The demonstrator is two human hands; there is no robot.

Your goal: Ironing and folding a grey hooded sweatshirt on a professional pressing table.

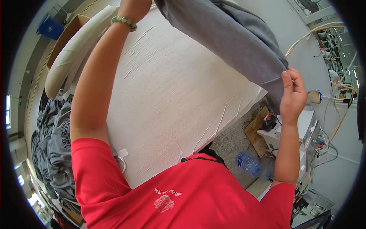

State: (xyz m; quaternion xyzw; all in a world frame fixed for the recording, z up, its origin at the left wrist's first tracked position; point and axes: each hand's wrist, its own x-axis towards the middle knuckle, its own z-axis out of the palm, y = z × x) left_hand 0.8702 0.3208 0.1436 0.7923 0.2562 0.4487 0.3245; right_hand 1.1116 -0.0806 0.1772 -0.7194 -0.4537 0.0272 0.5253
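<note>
A grey garment (228,38) hangs stretched across the far side of a white padded ironing table (167,95). My right hand (293,93), raised at the right, pinches the garment's lower right end between thumb and fingers. At the top edge of the head view, my left hand (135,9) is beside the garment's upper left end. A green bead bracelet (124,23) circles that wrist. The left fingers lie outside the picture, so their grip is hidden. Part of the garment is cut off at the top too.
A long cream padded arm (76,49) stands left of the table, above a heap of grey garments (53,141). A blue bin (50,26) is farther back. At the right are a large water bottle (248,163), a white machine (301,129) and hanging hoses (339,126).
</note>
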